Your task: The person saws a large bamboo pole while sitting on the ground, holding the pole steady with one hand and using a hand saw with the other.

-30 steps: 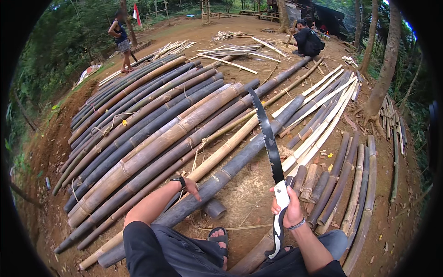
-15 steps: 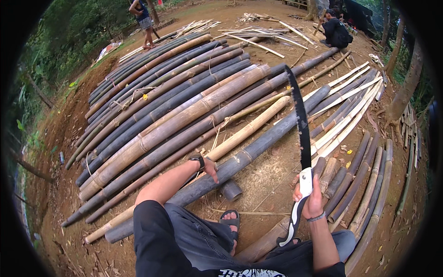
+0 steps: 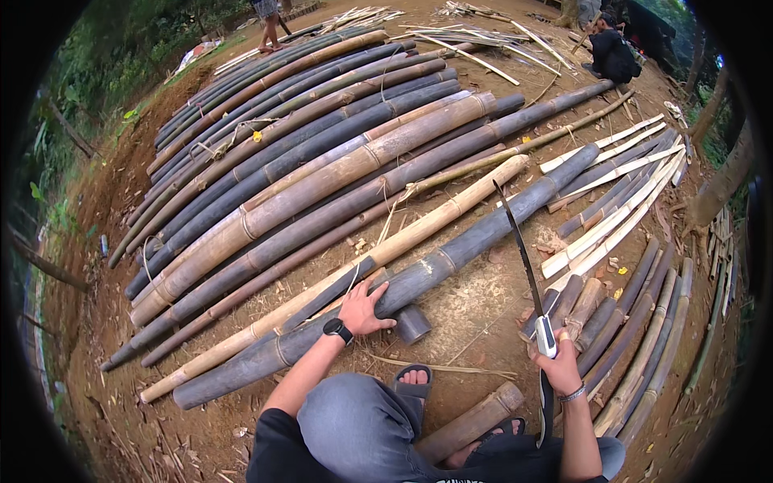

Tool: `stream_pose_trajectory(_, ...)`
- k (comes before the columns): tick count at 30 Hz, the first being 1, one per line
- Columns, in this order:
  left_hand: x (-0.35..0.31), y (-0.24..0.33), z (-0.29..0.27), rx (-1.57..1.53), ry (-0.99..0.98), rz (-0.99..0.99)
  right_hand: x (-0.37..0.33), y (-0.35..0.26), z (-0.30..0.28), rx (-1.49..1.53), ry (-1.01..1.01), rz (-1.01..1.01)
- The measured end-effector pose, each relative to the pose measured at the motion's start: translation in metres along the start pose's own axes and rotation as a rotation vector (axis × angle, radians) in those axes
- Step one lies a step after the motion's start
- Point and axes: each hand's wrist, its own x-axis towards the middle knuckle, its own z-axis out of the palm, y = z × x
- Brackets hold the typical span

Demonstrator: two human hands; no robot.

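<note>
A long dark bamboo pole (image 3: 475,245) lies slantwise in front of me, from lower left to upper right. My left hand (image 3: 364,311), with a watch on its wrist, rests on top of it with the fingers spread. My right hand (image 3: 561,364) is closed round the white-and-black handle of a pruning saw (image 3: 529,270). Its long dark blade points up and away, and in the picture crosses the pole's right part; I cannot tell if it touches. Under the pole, close to my left hand, sits a short dark bamboo piece (image 3: 413,324).
Many bamboo poles (image 3: 322,185) lie side by side beyond. Pale split strips (image 3: 620,213) and cut bamboo lengths (image 3: 636,338) lie at the right. A thick bamboo piece (image 3: 471,423) is by my feet. A person (image 3: 613,52) crouches far right; another's legs (image 3: 271,28) show far left.
The saw has dropped lower and turned, its blade now nearly edge-on. My left hand's fingers have spread flat on the pole. The view has shifted, and my left knee is more raised.
</note>
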Motion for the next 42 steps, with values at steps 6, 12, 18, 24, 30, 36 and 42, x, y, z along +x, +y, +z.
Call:
stream_pose_trajectory(6,0.0,0.024,0.016,-0.063,0.281,-0.058,-0.003,0.014,0.007,0.128,-0.005,-0.046)
stream_pose_trajectory(12,0.0,0.028,0.021,-0.054,0.293,-0.139,-0.008,0.089,-0.007,0.3,0.037,0.067)
stream_pose_trajectory(18,0.002,0.039,0.021,0.009,0.263,-0.109,-0.01,0.093,-0.009,0.117,0.167,0.11)
stream_pose_trajectory(24,0.017,0.042,0.016,0.036,0.167,-0.238,0.0,0.056,0.033,-0.091,0.076,0.292)
stream_pose_trajectory(30,0.065,0.05,0.014,-0.091,0.182,-0.165,0.038,0.054,0.09,-0.051,-0.138,0.179)
stream_pose_trajectory(36,0.078,0.055,0.015,-0.103,0.126,-0.253,0.097,0.06,0.132,-0.328,-0.129,-0.046)
stream_pose_trajectory(42,0.07,0.064,0.024,-0.075,0.213,-0.257,0.085,0.074,0.129,-0.29,-0.112,-0.048)
